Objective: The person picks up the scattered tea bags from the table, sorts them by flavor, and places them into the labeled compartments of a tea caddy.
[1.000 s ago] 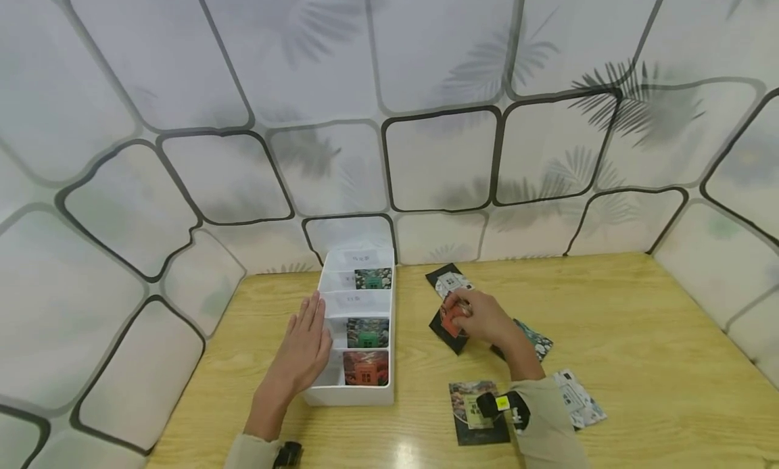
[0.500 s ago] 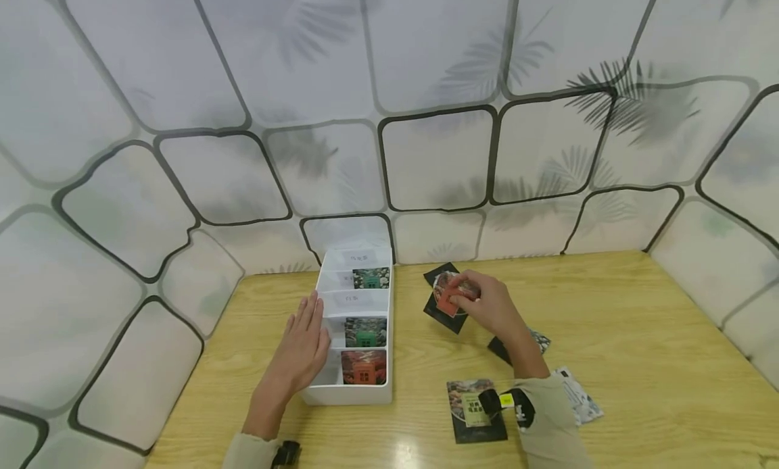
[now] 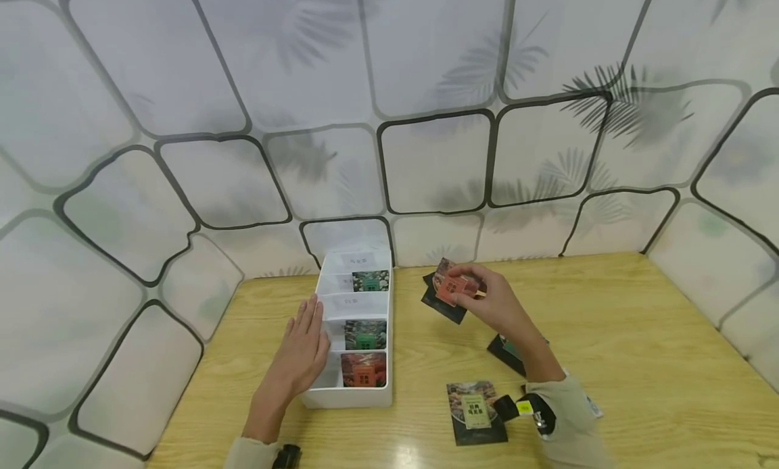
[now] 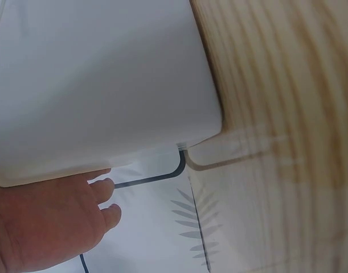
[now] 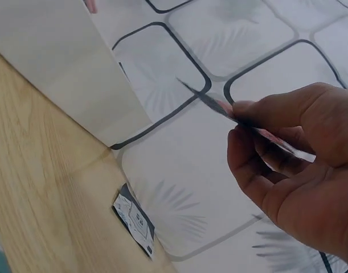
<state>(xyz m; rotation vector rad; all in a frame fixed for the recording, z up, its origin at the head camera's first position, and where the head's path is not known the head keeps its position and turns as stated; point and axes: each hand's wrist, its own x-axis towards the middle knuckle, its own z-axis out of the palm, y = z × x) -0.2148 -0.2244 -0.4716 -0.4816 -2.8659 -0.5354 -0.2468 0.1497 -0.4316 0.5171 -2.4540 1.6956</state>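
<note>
My right hand [image 3: 496, 303] pinches a red-labelled tea packet [image 3: 452, 290] between thumb and fingers; in the right wrist view the packet [image 5: 211, 104] shows nearly edge-on, above the table. It overlaps a white-labelled packet [image 5: 134, 222] that lies on the table near the wall. My left hand [image 3: 302, 351], fingers straight, rests along the left side of a white divided box [image 3: 347, 397]. Inside that box stand a red packet [image 3: 364, 371], green-labelled packets [image 3: 365, 335] in the compartment behind it, and another green-labelled packet [image 3: 370, 280] farther back.
A packet with a yellow-green label [image 3: 477, 413] lies right of the box on the wooden table [image 3: 420, 367]. Under my right forearm lies a partly hidden green-labelled packet [image 3: 507, 354]. Another packet [image 3: 594, 407] is mostly hidden by the sleeve. A patterned wall covering [image 3: 438, 161] borders the table.
My right hand has lifted the red-labelled packet from the table and tilted it, shifting slightly toward the wall. The left hand stays at the box.
</note>
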